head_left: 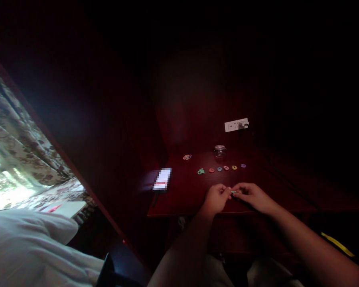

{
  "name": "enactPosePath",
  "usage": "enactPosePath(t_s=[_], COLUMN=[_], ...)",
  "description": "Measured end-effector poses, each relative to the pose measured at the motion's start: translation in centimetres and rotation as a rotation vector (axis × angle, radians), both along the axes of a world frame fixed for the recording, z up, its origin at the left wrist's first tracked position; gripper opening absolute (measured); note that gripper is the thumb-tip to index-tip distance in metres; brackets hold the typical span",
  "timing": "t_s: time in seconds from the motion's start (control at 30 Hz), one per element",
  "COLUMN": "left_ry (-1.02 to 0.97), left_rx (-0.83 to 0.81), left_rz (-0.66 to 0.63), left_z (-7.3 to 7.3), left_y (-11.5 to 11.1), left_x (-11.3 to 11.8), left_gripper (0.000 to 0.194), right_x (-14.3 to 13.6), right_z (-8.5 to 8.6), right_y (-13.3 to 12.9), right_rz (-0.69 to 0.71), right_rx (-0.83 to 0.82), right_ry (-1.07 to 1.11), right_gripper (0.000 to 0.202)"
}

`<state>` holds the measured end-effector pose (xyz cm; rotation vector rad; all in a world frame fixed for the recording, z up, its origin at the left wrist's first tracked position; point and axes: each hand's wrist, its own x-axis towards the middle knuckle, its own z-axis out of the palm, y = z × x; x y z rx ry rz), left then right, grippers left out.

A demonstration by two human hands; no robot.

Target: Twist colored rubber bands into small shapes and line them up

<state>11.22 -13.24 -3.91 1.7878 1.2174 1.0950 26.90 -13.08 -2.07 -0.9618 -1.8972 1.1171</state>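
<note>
Pinching that little green piece (233,192) between them, the left hand (217,198) and right hand (251,196) are nearly closed, equally close, with it lying pretty much sideways near the table's (179,201) front edge.

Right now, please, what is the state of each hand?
Left hand: curled at the small green piece; its grip cannot be told.
Right hand: closed, pinching that piece.

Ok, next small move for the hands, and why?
I'd probably lower the small green piece beside the green loops: the colours look alike, and it's at the right hand's fingertips, close to the left hand's, above the desk.
</note>
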Motion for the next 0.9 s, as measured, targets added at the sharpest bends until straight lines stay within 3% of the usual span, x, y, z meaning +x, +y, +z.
enactPosePath(t_s=[0.4,0.53,0.9], left_ry=[-0.064,-0.034,0.065], left_rx=[-0.005,-0.038,-0.043], left_rz=[-0.009,-0.032,-0.029], left_z=[0.8,1.1,1.9], left_y=[-1.6,-1.5,-2.0], left_x=[-0.2,-0.4,-0.7], left_gripper=[0.029,0.018,0.014], right_x=[0.2,0.1,0.4], right_z=[-0.6,-0.4,-0.2], right_y=[0.0,-0.2,-0.1], right_rz=[-0.052,-0.052,-0.037], right_rx=[-0.004,-0.016,-0.014], right_ry=[-0.073,-0.071,-0.044], right_gripper=[0.026,0.022,0.019])
